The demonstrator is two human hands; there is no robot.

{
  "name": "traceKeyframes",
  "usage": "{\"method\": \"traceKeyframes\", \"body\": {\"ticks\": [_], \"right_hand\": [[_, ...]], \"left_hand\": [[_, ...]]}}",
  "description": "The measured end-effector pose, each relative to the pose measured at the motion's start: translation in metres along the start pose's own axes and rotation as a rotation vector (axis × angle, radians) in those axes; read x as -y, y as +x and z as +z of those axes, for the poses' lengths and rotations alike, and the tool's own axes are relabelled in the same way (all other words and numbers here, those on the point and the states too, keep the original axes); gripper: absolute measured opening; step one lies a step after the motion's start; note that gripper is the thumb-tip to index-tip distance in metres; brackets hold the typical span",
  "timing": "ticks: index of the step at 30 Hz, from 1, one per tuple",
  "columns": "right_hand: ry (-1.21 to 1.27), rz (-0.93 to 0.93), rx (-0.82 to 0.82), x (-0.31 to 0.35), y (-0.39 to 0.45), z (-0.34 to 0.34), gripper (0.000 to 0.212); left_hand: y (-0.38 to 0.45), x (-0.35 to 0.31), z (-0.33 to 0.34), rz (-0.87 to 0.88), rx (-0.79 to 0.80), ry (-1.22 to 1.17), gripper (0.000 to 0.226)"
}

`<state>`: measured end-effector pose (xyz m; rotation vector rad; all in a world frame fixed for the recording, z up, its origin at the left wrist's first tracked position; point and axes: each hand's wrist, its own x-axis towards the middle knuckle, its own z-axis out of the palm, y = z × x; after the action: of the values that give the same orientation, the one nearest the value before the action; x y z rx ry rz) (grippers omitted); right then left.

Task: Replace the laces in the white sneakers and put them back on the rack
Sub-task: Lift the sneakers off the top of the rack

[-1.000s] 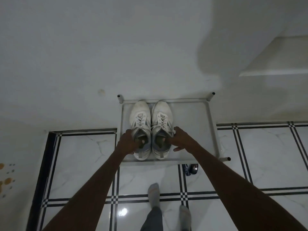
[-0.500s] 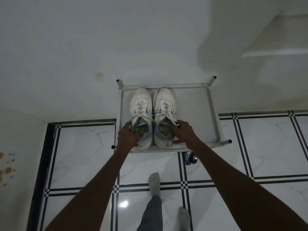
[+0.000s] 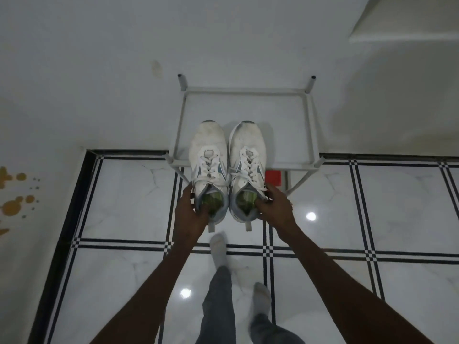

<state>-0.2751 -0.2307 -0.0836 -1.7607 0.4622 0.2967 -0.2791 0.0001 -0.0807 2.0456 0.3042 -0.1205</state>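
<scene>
Two white sneakers with white laces and green insoles are held side by side in the air. My left hand (image 3: pixel 190 211) grips the heel collar of the left sneaker (image 3: pixel 208 155). The heel collar of the right sneaker (image 3: pixel 248 155) is gripped by my right hand (image 3: pixel 274 207). Their toes reach over the front rail of the grey rack (image 3: pixel 244 90), and their heels hang over the floor in front of it. The rack's top shelf holds nothing else.
The rack stands against a white wall. A red box (image 3: pixel 273 178) sits under the rack's front rail. The floor is glossy white tile with black lines. My socked feet (image 3: pixel 218 247) stand just behind the sneakers. A white ledge (image 3: pixel 407 31) juts out at upper right.
Both hands have pulled the sneakers back toward me off the rack's shelf. The shoes sat fully on the shelf before; now only their toes overlap it.
</scene>
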Motion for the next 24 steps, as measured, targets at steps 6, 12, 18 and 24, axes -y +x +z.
{"method": "traceKeyframes", "body": {"ticks": [6,12,18,24], "right_hand": [[0.000,-0.008,0.013,-0.086,-0.055,0.005,0.051],[0.001,0.048,-0.010,-0.186,-0.042,0.034,0.053],[-0.013,0.022,-0.052,-0.306,0.021,0.085,0.046],[-0.025,0.078,-0.024,-0.440,0.082,0.136,0.048]], "left_hand": [[-0.082,0.064,0.025,-0.052,0.003,-0.044,0.080],[-0.092,0.148,0.060,-0.099,-0.022,0.004,0.071],[-0.056,0.290,0.120,-0.095,0.016,0.001,0.072],[-0.028,0.417,0.175,-0.110,0.017,0.023,0.071]]}}
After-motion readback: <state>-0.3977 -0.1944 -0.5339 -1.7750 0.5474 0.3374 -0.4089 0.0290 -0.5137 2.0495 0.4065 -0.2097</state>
